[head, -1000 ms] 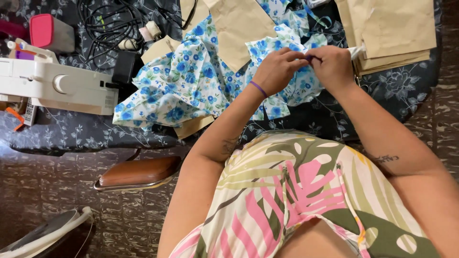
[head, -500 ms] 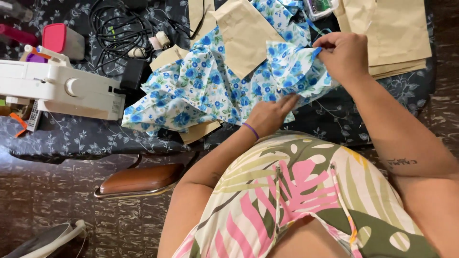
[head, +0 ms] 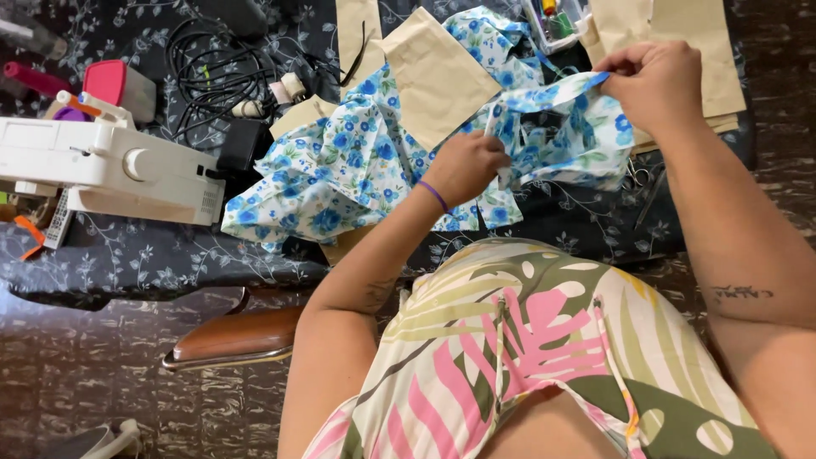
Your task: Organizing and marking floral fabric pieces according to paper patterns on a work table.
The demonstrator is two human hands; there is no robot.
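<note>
Head view: both hands on blue-flowered cloth

Head view shows the right hand (head: 659, 85) pinching a raised edge of the floral fabric (head: 357, 166), while the left hand (head: 466, 166) grips a fold lower down, fingers pressed together on it. The fabric stretches between them and spills leftward over the counter (head: 153, 255), crowded by tan paper pattern pieces (head: 438, 72), black cables (head: 208, 72) and a white sewing machine (head: 110, 166). Free room lies only along the near edge. A dark floral cover drapes the counter; a brown chair seat (head: 238, 336) stands below on the marbled floor (head: 76, 374).
</note>
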